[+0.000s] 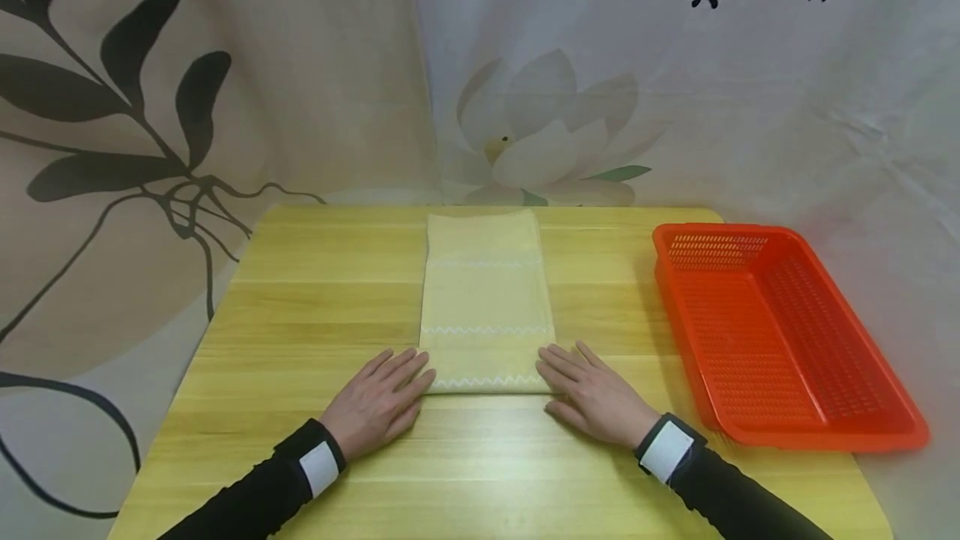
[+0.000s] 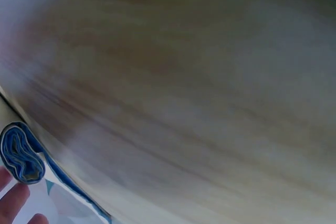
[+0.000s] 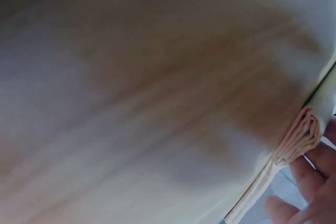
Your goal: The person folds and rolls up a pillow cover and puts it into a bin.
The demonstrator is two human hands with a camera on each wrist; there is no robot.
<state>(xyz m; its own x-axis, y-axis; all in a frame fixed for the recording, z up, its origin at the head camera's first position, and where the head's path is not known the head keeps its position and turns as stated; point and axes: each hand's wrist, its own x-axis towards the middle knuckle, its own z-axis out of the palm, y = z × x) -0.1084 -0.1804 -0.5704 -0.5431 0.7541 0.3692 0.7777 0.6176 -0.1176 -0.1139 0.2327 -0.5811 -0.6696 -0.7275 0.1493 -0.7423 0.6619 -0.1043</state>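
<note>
Folded cloth [image 1: 486, 307] is lying flat mid-table [image 1: 315, 290], running toward 12 o'clock, near edge right between my hands. Left hand [image 1: 378, 405] is flat at about 8 o'clock of it, fingers straight and just touching the corner; right hand [image 1: 592, 397] is the same at 4 o'clock. So both grips are apart, nothing pinched. My worry: the layers look loose at the corners in the wrist views, so if I only catch the top layer it'll probably fan open. Uneven pull would skew it. Red basket [image 1: 780, 332] sits off at 3 o'clock, well apart
</note>
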